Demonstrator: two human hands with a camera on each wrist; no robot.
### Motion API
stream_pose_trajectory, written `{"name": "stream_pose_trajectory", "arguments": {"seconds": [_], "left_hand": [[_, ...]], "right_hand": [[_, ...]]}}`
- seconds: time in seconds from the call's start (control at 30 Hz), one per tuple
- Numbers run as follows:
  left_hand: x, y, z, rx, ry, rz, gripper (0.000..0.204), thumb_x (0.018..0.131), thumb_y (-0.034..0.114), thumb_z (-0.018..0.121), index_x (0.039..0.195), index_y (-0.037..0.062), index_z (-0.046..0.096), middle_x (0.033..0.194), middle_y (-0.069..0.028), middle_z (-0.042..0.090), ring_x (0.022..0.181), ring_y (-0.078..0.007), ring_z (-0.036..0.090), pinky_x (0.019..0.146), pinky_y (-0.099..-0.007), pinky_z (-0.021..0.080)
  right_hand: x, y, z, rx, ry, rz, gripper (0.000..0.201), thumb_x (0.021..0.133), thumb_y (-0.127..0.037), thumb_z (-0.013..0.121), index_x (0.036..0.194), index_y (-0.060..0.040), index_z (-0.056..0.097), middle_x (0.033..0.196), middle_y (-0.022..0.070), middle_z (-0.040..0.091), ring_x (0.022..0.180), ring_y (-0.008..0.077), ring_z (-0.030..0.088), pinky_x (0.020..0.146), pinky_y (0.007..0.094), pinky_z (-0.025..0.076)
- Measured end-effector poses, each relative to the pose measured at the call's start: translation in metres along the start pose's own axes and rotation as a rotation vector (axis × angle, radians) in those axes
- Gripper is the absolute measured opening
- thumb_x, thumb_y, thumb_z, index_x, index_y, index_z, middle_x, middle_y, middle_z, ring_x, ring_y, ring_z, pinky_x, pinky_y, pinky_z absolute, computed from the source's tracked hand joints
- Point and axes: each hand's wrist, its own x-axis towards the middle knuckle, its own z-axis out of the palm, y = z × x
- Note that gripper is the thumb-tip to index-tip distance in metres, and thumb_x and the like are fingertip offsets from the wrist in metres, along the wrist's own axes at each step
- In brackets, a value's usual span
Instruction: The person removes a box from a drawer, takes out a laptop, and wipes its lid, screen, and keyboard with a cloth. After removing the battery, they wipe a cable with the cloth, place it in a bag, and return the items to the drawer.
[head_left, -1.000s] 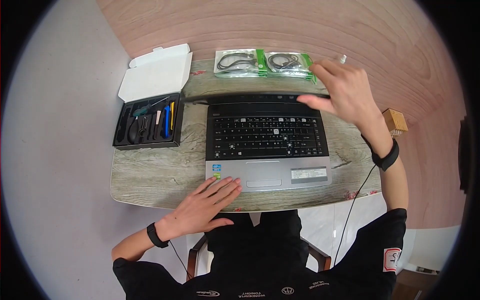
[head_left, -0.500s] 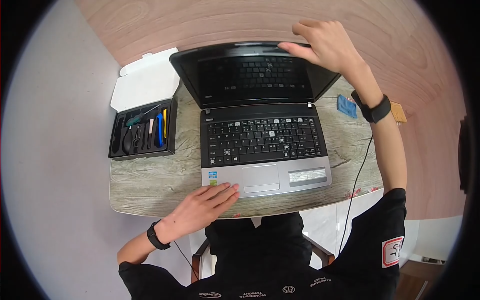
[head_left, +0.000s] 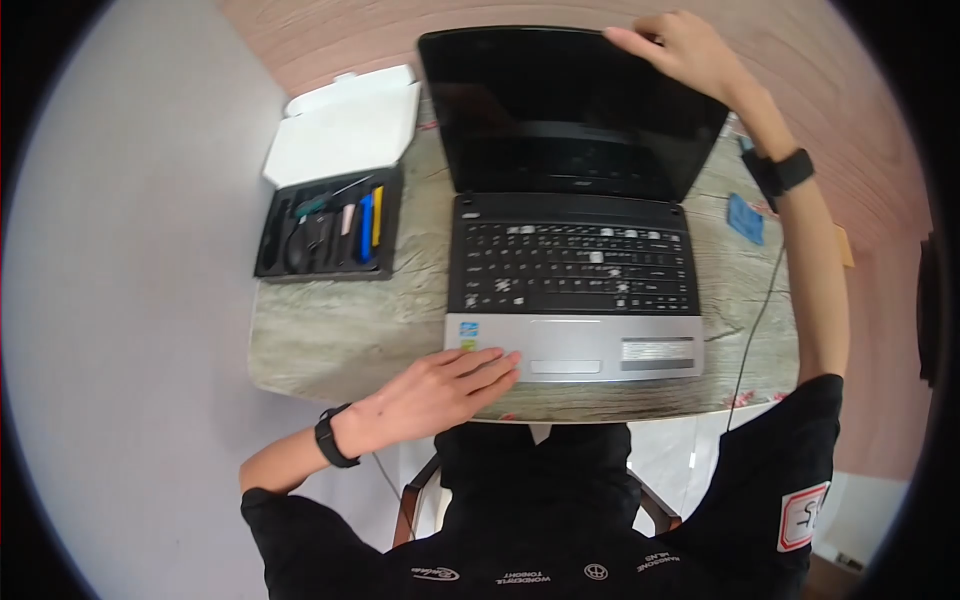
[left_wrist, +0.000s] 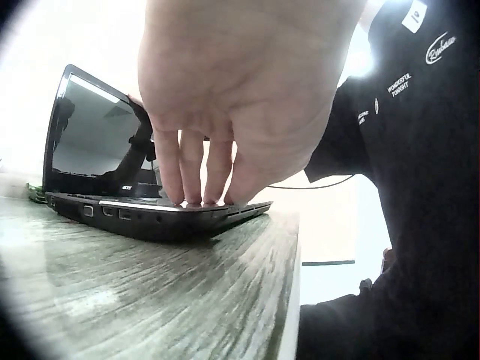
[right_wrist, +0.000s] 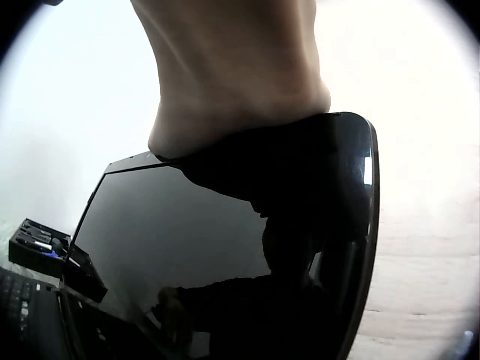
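An Acer laptop (head_left: 575, 345) lies unfolded on the wood-grain table, its dark screen (head_left: 575, 115) tilted back. Several keycaps are gone from its black keyboard (head_left: 580, 265). My left hand (head_left: 435, 395) rests with straight fingers on the silver palm rest, left of the touchpad; the left wrist view shows these fingertips (left_wrist: 193, 202) pressed to the front edge area. At the top right edge of the screen, my right hand (head_left: 690, 55) holds the lid, thumb on the front side and fingers curled behind. In the right wrist view the hand (right_wrist: 236, 82) covers part of that rim.
Left of the laptop stands an open tool box (head_left: 330, 225) with a screwdriver, blue and yellow pry tools and a black blower in its foam. A blue cloth-like piece (head_left: 745, 218) lies to the right. A thin cable (head_left: 760, 325) runs down from the right wrist.
My right hand has swung the lid from nearly edge-on up and back, so the screen now shows. My left hand has stayed on the palm rest. The head view has shifted.
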Motion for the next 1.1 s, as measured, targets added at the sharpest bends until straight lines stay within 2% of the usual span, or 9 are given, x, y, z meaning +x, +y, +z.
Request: {"name": "stream_pose_trajectory", "arguments": {"seconds": [0.07, 0.27, 0.37, 0.47, 0.57, 0.67, 0.77, 0.87, 1.1], "left_hand": [[0.001, -0.001, 0.002, -0.017, 0.015, -0.002, 0.055, 0.082, 0.009, 0.062, 0.137, 0.0040, 0.056, 0.148, -0.0061, 0.053, 0.131, -0.0201, 0.056, 0.097, -0.0325, 0.053], [0.015, -0.004, -0.002, -0.075, -0.092, -0.013, 0.045, 0.089, 0.017, 0.066, 0.131, 0.0047, 0.057, 0.150, -0.0068, 0.050, 0.135, -0.0235, 0.050, 0.106, -0.0381, 0.046], [0.030, -0.012, 0.005, -0.153, 0.059, 0.022, 0.051, 0.095, 0.024, 0.065, 0.140, 0.0063, 0.052, 0.156, -0.0091, 0.042, 0.144, -0.0257, 0.041, 0.115, -0.0427, 0.038], [0.039, -0.016, 0.009, -0.131, 0.058, 0.061, 0.060, 0.098, 0.030, 0.062, 0.150, 0.0084, 0.042, 0.162, -0.0113, 0.033, 0.150, -0.0260, 0.031, 0.120, -0.0455, 0.031], [0.043, -0.018, 0.019, -0.008, 0.031, 0.038, 0.066, 0.101, 0.036, 0.057, 0.157, 0.0100, 0.033, 0.165, -0.0120, 0.027, 0.153, -0.0263, 0.025, 0.124, -0.0467, 0.022], [0.043, -0.018, 0.014, -0.019, 0.005, -0.067, 0.066, 0.103, 0.040, 0.052, 0.158, 0.0096, 0.032, 0.165, -0.0119, 0.026, 0.153, -0.0274, 0.024, 0.124, -0.0489, 0.020], [0.043, -0.019, 0.016, -0.001, -0.003, -0.072, 0.068, 0.103, 0.042, 0.051, 0.158, 0.0096, 0.031, 0.165, -0.0119, 0.026, 0.153, -0.0284, 0.025, 0.124, -0.0508, 0.019], [0.043, -0.020, 0.017, 0.016, -0.010, -0.062, 0.067, 0.102, 0.043, 0.051, 0.158, 0.0105, 0.032, 0.165, -0.0117, 0.027, 0.152, -0.0281, 0.026, 0.124, -0.0509, 0.019], [0.047, -0.016, 0.012, 0.055, -0.037, -0.060, 0.067, 0.101, 0.041, 0.053, 0.158, 0.0117, 0.032, 0.164, -0.0129, 0.029, 0.152, -0.0302, 0.026, 0.124, -0.0523, 0.019]], "right_hand": [[-0.005, -0.001, 0.003, 0.017, 0.133, -0.042, 0.063, 0.100, -0.056, 0.052, 0.097, 0.0038, 0.074, 0.080, 0.0241, 0.068, 0.075, 0.0392, 0.065, 0.073, 0.0433, 0.051], [-0.010, -0.018, -0.013, 0.020, -0.031, 0.089, 0.063, 0.101, -0.056, 0.049, 0.102, 0.0024, 0.074, 0.086, 0.0245, 0.069, 0.085, 0.0423, 0.066, 0.080, 0.0452, 0.051], [-0.018, -0.014, -0.002, -0.032, 0.089, 0.054, 0.062, 0.103, -0.055, 0.046, 0.106, 0.0014, 0.073, 0.089, 0.0248, 0.069, 0.088, 0.0441, 0.064, 0.081, 0.0486, 0.050], [-0.028, -0.012, -0.001, 0.027, 0.134, 0.060, 0.059, 0.104, -0.053, 0.044, 0.108, -0.0014, 0.073, 0.090, 0.0241, 0.069, 0.090, 0.0446, 0.063, 0.081, 0.0513, 0.049], [-0.030, 0.008, -0.001, -0.097, 0.042, 0.178, 0.051, 0.107, -0.046, 0.041, 0.119, -0.0051, 0.068, 0.093, 0.0232, 0.068, 0.091, 0.0445, 0.063, 0.082, 0.0523, 0.048], [-0.036, 0.030, 0.017, -0.362, 0.112, 0.016, 0.042, 0.109, -0.039, 0.037, 0.133, -0.0120, 0.060, 0.097, 0.0220, 0.068, 0.095, 0.0441, 0.062, 0.083, 0.0529, 0.048], [-0.025, 0.047, 0.029, -0.331, 0.038, 0.052, 0.039, 0.109, -0.034, 0.035, 0.141, -0.0184, 0.052, 0.101, 0.0215, 0.067, 0.098, 0.0436, 0.061, 0.084, 0.0538, 0.048], [-0.019, 0.058, 0.039, -0.370, 0.094, -0.019, 0.039, 0.109, -0.033, 0.035, 0.141, -0.0182, 0.052, 0.103, 0.0209, 0.067, 0.102, 0.0431, 0.060, 0.085, 0.0532, 0.049], [-0.004, 0.037, 0.023, -0.135, -0.012, 0.222, 0.061, 0.107, -0.049, 0.033, 0.093, 0.0003, 0.066, 0.084, 0.0268, 0.067, 0.090, 0.0484, 0.063, 0.084, 0.0543, 0.050]]}}
